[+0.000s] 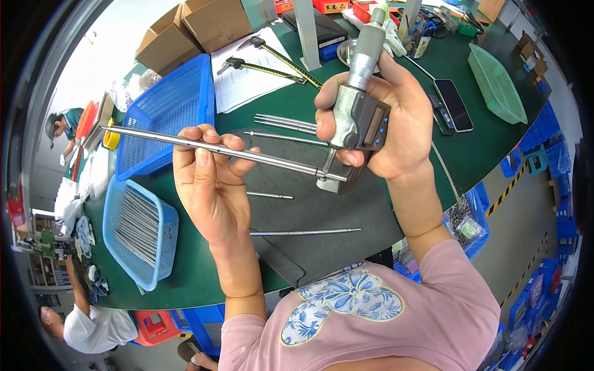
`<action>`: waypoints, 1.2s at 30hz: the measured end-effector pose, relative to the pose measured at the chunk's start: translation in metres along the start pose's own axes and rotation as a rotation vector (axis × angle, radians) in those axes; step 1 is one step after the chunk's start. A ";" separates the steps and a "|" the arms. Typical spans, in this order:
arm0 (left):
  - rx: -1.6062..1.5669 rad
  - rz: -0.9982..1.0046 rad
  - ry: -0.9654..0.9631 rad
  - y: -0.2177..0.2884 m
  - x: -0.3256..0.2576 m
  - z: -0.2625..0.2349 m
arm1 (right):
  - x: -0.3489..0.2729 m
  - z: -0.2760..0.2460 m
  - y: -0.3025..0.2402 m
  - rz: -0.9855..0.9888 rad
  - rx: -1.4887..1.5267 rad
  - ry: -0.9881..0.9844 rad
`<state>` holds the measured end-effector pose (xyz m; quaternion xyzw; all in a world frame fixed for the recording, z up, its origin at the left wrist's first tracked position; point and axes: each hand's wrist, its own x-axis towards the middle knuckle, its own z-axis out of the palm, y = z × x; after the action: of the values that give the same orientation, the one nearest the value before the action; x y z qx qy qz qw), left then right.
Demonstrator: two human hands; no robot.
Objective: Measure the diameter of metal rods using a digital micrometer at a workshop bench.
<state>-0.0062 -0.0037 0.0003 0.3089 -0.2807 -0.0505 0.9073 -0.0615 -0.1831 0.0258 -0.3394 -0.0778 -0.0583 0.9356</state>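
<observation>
My left hand (pixel 213 179) pinches a long thin metal rod (pixel 247 157) between thumb and fingers, tilted down to the right. In my right hand (pixel 399 120) is a digital micrometer (pixel 364 117), its fingers wrapped round the body and thimble. The rod's right end lies at the micrometer's jaws; whether both faces touch it I cannot tell. Below my hands is a dark grey mat (pixel 322 229), where another rod (pixel 309 232) and a shorter-looking rod (pixel 272 195) lie. Several more rods (pixel 288 122) rest behind, partly hidden by my hands.
A light blue basket (pixel 167 247) full of rods stands at left, with a darker blue basket (pixel 207 93) behind it. Two calipers (pixel 266 68) lie on paper sheets (pixel 229 99). At right are a phone (pixel 453 105) and a green basket (pixel 495 86). Two people (pixel 99 328) (pixel 59 127) are at left.
</observation>
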 end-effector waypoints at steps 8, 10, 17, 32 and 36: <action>-0.016 -0.012 -0.044 0.000 0.002 0.000 | 0.001 0.000 0.000 -0.021 -0.080 -0.078; 0.002 -0.012 -0.019 0.000 0.001 0.002 | 0.001 0.001 -0.001 -0.039 -0.085 -0.043; 0.022 -0.019 -0.013 0.000 0.000 0.001 | -0.001 0.003 -0.001 -0.018 -0.080 0.011; -0.007 -0.007 -0.020 0.002 0.000 0.000 | 0.000 0.004 -0.001 0.003 -0.152 -0.012; -0.006 -0.013 -0.037 0.001 0.001 -0.001 | 0.000 0.001 0.000 -0.017 -0.097 -0.076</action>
<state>-0.0046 -0.0023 0.0011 0.3070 -0.2951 -0.0628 0.9026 -0.0616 -0.1820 0.0264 -0.3858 -0.1132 -0.0572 0.9138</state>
